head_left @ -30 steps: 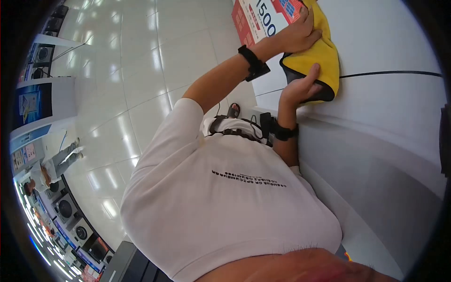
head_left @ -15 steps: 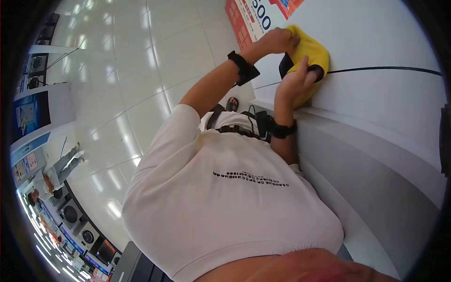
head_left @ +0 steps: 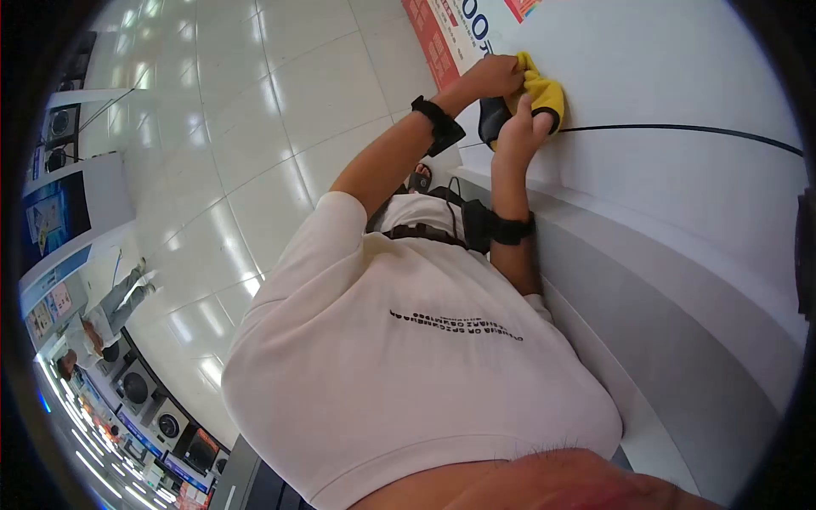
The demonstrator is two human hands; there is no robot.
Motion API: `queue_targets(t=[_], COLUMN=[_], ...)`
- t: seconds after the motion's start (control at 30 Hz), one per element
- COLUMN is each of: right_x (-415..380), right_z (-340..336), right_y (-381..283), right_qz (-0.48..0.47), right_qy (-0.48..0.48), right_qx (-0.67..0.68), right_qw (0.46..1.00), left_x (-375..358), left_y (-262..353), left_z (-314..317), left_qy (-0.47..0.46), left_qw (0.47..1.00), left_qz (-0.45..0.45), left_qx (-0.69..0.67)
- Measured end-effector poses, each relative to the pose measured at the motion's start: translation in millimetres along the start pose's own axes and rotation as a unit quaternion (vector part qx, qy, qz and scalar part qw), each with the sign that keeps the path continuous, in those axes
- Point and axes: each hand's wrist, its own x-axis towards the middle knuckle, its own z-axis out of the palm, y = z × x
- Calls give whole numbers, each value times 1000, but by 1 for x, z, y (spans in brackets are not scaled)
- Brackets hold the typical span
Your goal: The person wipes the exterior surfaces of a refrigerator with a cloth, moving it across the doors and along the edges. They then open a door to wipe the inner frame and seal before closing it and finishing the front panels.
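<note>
A soft yellow-and-black cloth piece [head_left: 546,95] is bunched between my two hands, just in front of the white panel. My left hand [head_left: 495,78] pinches its upper edge with the fingers closed. My right hand [head_left: 517,140] grips it from below, thumb pointing up and fingers partly hidden by the fabric. A black, smoother part of the piece hangs between the hands, and a dark band edges the yellow fabric beside my right fingers. Black straps circle both wrists.
The white panel [head_left: 663,68] with a dark seam fills the right side, above a grey ledge [head_left: 680,289]. A red and white printed sign [head_left: 438,42] is by my left hand. Glossy floor tiles [head_left: 221,110] lie to the left. A person [head_left: 98,331] and washing machines [head_left: 136,387] are farther off.
Both hands and the cloth piece have shifted a little to the left. The yellow fabric is more bunched up, and more of its black part shows.
</note>
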Motion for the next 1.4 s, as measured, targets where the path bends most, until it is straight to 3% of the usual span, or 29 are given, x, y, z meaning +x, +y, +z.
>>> queue_targets(t=[0.03, 0.07, 0.1, 0.17, 0.2, 0.23, 0.3, 0.33, 0.4, 0.53, 0.6, 0.63, 0.8, 0.87, 0.93, 0.97, 1.03, 1.07, 1.13, 1.2, 1.27, 1.3, 1.33, 1.4], right_x=[-6, -8, -8, -7, -3, -3, 1, 5, 8, 9, 16, 12, 24, 25, 13, 9, 4, 3, 7, 8, 16, 16, 16, 17], right_z=[0, 1, 5, 11, 6, 7, 9, 5, 1, 3, 1, 5, 0, -10, -2, 0, -7, -5, 4, 6, 5, 1, 2, 6], right_y=[-17, -30, -41, -56, -56, -54, -40, -24, 4, 17, 33, 35, 36, 29, -9, -31, -70, -87, -103, -103, -86, -83, -82, -82], right_qz=[-72, -143, -143, -286, -262, -244, -225, -204, -185, -115, -32, -24, 27, -111, -239, -275, -297, -301, -314, -324, -278, -280, -278, -245], right_qy=[-34, -66, -63, 9, 32, 46, 60, 38, 15, 8, 4, 24, 28, 11, 10, 35, 44, 39, 68, 95, 105, 109, 125, 59], right_qx=[0, -1, 0, 135, 115, 123, 134, 100, 68, 68, -57, 8, -38, -75, 55, 46, 22, 23, 20, 18, -81, -237, -234, -416], right_qw=[997, 987, 988, 949, 958, 961, 963, 973, 980, 991, 998, 999, 999, 991, 969, 960, 954, 953, 947, 941, 952, 924, 923, 874], left_x=[3, 4, 4, 6, 2, -4, -13, -5, 14, 13, 11, 12, 6, 9, 16, 15, 21, 27, 35, 38, 43, 39, 35, 31], left_y=[12, 25, 43, 74, 90, 104, 121, 113, 76, 27, 1, -11, -10, 1, 20, 35, 64, 74, 88, 86, 67, 58, 45, 16], left_z=[-16, -30, -45, -81, -93, -105, -124, -115, -71, -13, 7, 14, 11, -4, -32, -52, -83, -94, -108, -106, -92, -85, -75, -52], left_qy=[-12, 26, 64, 123, 171, 171, 80, 80, 279, 242, 242, 237, 211, 213, 266, 252, 265, 259, 310, 310, 267, 255, 231, 189], left_qw=[998, 998, 997, 981, 960, 960, 962, 962, 905, 934, 942, 944, 956, 953, 921, 911, 871, 869, 828, 824, 855, 865, 887, 919], left_qz=[33, 41, 50, 142, 198, 200, 196, 199, 307, 152, 190, 222, 182, 173, 256, 288, 384, 390, 463, 468, 432, 415, 383, 324], left_qx=[55, 26, -4, -47, -99, -99, -172, -170, -90, -212, -137, -58, -96, -128, -129, -151, -156, -161, -70, -79, -108, -119, -114, -117])
